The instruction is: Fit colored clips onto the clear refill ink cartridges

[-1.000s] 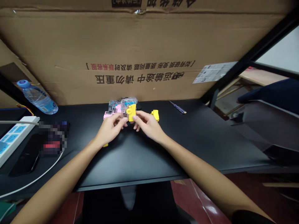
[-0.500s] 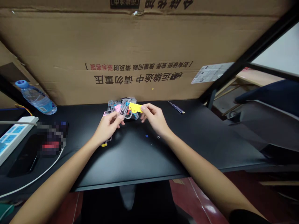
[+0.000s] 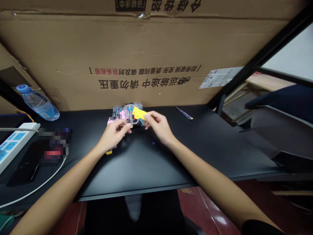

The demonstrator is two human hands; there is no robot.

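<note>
My left hand [image 3: 114,133] is closed on a small clear plastic toy gun [image 3: 129,119] with a loop like a trigger guard. Between the thumb and fingers of my right hand [image 3: 159,128] is a flat yellow plastic piece [image 3: 139,113]. The yellow piece is at the upper right of the clear toy; whether they touch I cannot tell. Behind my hands lies a pile of clear, pink and blue plastic pieces [image 3: 117,110]. A small yellow-ended part [image 3: 109,152] lies under my left wrist, mostly hidden.
A screwdriver [image 3: 184,113] lies at the back right of the black table [image 3: 137,176]. A small blue disc [image 3: 153,143] rests near the middle. At left are a water bottle [image 3: 39,103], a power strip [image 3: 18,140] and a phone [image 3: 26,163]. Cardboard [image 3: 146,42] stands behind.
The clear toy has tilted and dropped lower in my left hand. My right hand has moved slightly left, and the yellow piece now slopes down to the right.
</note>
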